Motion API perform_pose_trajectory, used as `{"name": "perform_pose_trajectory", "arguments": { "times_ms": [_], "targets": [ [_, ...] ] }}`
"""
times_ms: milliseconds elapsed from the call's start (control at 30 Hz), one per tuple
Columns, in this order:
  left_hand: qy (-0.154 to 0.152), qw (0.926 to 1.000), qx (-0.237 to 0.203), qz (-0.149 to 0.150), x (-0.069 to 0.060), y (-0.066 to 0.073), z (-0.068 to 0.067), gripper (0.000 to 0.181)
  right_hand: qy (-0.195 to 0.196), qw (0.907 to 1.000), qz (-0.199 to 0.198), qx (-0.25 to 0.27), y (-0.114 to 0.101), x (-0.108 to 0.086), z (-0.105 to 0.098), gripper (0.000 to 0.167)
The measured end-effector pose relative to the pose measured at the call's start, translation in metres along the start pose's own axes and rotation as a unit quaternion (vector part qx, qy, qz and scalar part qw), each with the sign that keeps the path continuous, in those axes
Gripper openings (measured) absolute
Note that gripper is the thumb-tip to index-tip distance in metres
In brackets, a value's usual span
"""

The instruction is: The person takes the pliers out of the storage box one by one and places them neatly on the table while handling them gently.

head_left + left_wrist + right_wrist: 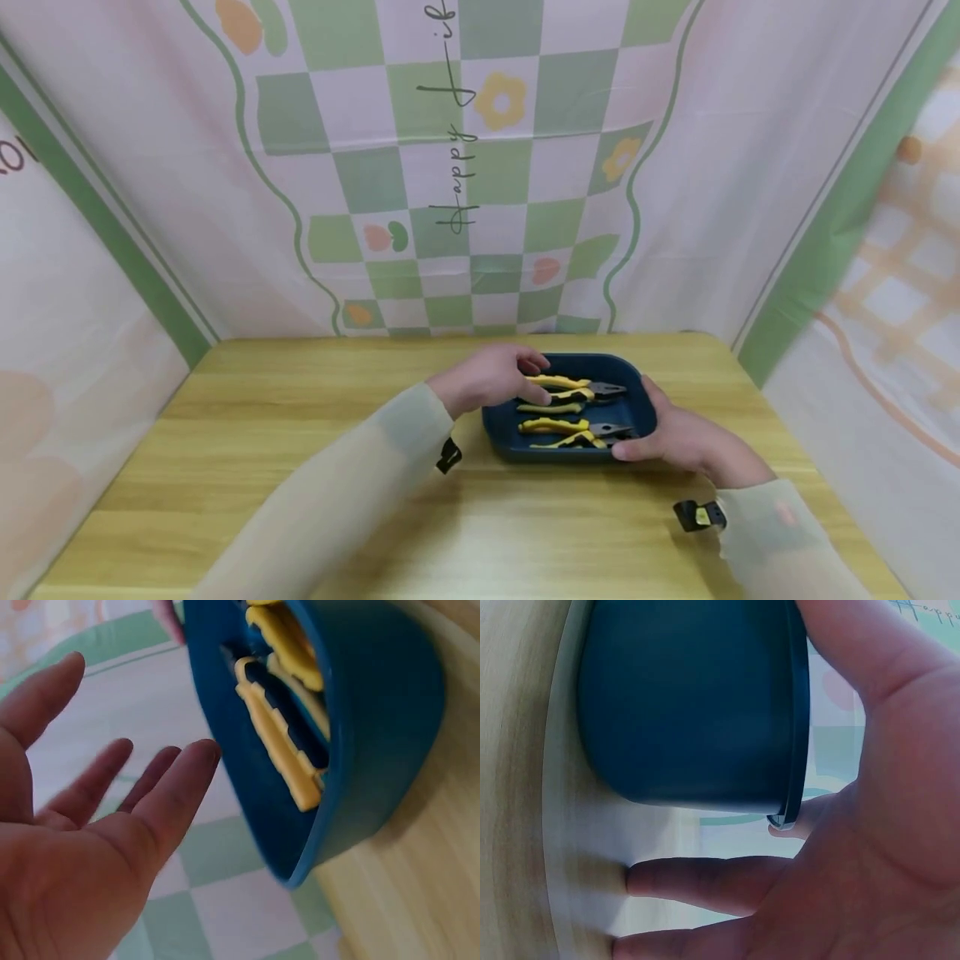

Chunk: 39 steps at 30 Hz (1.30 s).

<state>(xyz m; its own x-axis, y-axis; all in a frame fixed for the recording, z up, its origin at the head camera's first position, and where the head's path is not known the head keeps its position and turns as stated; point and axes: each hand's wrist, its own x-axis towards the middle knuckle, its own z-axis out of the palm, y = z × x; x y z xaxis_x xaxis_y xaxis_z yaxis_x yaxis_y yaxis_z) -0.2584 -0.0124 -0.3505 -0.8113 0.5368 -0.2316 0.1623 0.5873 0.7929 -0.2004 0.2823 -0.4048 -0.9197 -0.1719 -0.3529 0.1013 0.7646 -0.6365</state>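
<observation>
A dark blue tray (525, 455) with raised walls stands on the table. Inside lie two pliers, one toward the back (600, 391) and one toward the front (609, 430), with yellow and black handles and jaws pointing right. A duller yellow handle (551, 409) lies between them; which tool it belongs to is unclear. My left hand (495, 379) hovers over the tray's left end, fingers spread and apart from the handles (281, 742) in the left wrist view. At the right end, my right hand (686, 437) holds the tray, thumb at the front corner and fingers around the side.
The wooden table (285, 417) extends left of the tray and in front of it. A patterned cloth (495, 175) hangs behind the table's far edge, with more cloth at both sides. Black straps (697, 516) show at the wrists.
</observation>
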Motion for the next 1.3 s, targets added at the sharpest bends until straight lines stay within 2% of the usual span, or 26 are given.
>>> {"name": "perform_pose_trajectory", "arguments": {
  "times_ms": [300, 467, 567, 767, 1000, 1167, 1300],
  "targets": [
    [0.007, 0.9971, -0.02, -0.073, 0.017, 0.006, 0.021, 0.052, -0.009, 0.9999, -0.002, 0.012, 0.003, 0.002, 0.0, 0.138],
    [0.011, 0.9955, -0.01, -0.093, 0.021, 0.005, 0.027, 0.05, -0.008, 0.9999, 0.001, 0.009, 0.002, 0.003, 0.0, 0.138],
    [0.01, 0.9953, 0.028, -0.092, 0.023, 0.004, 0.031, 0.051, -0.006, 1.0, 0.002, 0.007, 0.002, 0.002, 0.0, 0.139],
    [-0.008, 0.9896, 0.112, -0.091, 0.029, 0.005, 0.042, 0.026, -0.004, 1.0, -0.001, 0.007, 0.001, 0.001, 0.0, 0.137],
    [0.001, 0.9735, 0.197, -0.117, 0.033, 0.01, 0.056, 0.037, 0.0, 0.9999, -0.008, 0.013, 0.001, 0.0, 0.002, 0.136],
    [-0.001, 0.9651, 0.235, -0.114, 0.036, 0.012, 0.064, 0.031, 0.002, 0.9999, -0.005, 0.01, 0.0, -0.001, 0.001, 0.136],
    [-0.015, 0.9524, 0.287, -0.102, 0.037, 0.016, 0.071, 0.028, 0.0, 0.9999, -0.001, 0.013, 0.0, -0.001, 0.001, 0.136]
  ]
}}
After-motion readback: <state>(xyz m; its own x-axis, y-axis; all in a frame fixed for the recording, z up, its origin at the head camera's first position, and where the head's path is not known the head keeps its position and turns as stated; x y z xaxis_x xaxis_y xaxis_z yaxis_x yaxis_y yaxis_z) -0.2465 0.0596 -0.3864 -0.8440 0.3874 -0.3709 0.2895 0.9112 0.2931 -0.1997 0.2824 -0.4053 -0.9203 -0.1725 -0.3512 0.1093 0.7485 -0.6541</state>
